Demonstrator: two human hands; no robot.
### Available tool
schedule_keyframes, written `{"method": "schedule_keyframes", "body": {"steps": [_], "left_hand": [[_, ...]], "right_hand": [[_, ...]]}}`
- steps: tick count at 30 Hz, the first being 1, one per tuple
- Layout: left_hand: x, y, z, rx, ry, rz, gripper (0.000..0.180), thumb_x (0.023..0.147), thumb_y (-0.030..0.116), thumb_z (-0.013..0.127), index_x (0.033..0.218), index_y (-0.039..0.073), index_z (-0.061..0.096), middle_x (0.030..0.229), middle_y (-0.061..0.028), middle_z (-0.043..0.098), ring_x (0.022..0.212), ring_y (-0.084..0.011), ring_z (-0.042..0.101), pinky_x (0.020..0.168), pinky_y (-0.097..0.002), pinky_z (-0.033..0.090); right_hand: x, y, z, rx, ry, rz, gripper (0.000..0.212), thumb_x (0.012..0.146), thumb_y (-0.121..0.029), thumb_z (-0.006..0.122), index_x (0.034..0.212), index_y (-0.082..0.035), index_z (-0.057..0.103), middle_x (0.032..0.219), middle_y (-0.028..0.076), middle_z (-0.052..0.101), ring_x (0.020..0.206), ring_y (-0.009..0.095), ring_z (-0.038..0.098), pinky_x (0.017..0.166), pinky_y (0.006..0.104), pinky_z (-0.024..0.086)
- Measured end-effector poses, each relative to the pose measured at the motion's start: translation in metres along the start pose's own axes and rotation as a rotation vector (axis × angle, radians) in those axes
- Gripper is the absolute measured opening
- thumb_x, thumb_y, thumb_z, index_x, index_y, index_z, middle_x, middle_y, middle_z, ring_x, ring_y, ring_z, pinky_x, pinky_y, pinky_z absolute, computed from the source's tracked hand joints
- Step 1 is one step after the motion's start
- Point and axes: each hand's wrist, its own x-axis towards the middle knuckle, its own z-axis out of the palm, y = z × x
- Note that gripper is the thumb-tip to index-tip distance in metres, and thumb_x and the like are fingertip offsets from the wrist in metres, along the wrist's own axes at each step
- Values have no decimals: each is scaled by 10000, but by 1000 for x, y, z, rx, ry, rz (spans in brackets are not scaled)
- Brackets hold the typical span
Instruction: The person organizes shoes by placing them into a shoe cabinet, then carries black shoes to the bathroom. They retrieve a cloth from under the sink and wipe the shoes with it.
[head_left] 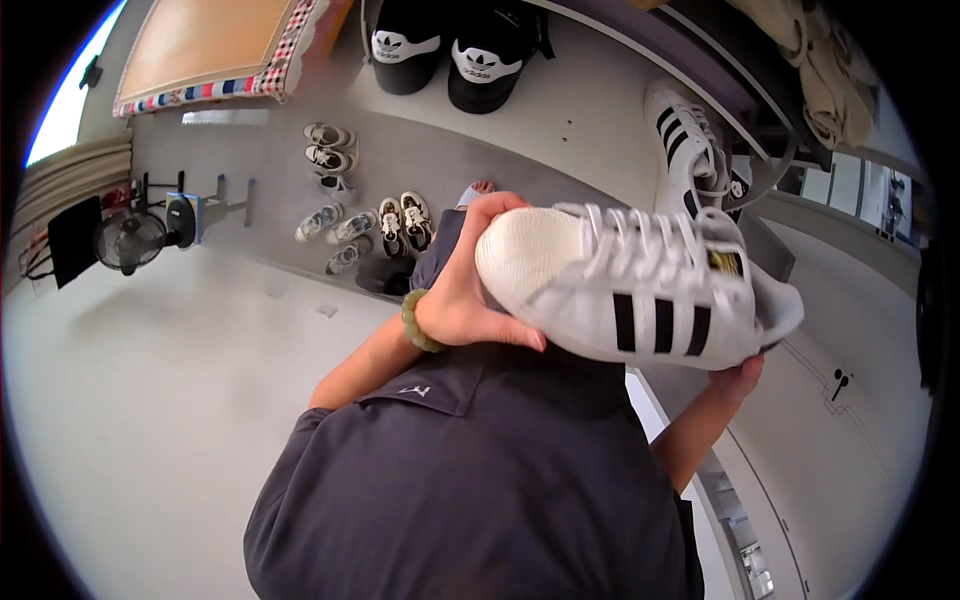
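Observation:
A white sneaker [560, 300] with three black side stripes and white laces is held up in front of my body, its toe pointing left. My left hand [462, 295] is closed round the toe, thumb along the lower side and fingers over the top edge. Under the heel end my right hand [736, 378] grips the sole; most of its fingers are hidden behind the shoe. A similar white sneaker with black stripes [676, 130] rests beyond it at the upper right, by a white ledge. I wear a green bead bracelet [421, 322] on my left wrist.
Two black-and-white slides [486, 68] lie on a white surface at the top. Several pairs of shoes [350, 225] stand on the grey floor. A black fan [132, 240] is at the left, a cloth-edged board [205, 45] at upper left. Beige cloth [830, 90] hangs at upper right.

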Motion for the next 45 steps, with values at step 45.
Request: {"method": "schedule_keyframes", "body": {"steps": [45], "left_hand": [[85, -18, -6, 897, 230, 32, 747, 814, 82, 668, 1463, -10, 308, 1365, -265, 411, 1263, -410, 469, 1080, -446, 414]], "right_hand": [[112, 78, 207, -827, 21, -413, 848, 821, -171, 779, 1479, 60, 298, 1378, 246, 502, 1286, 353, 507, 1085, 422, 397]]}}
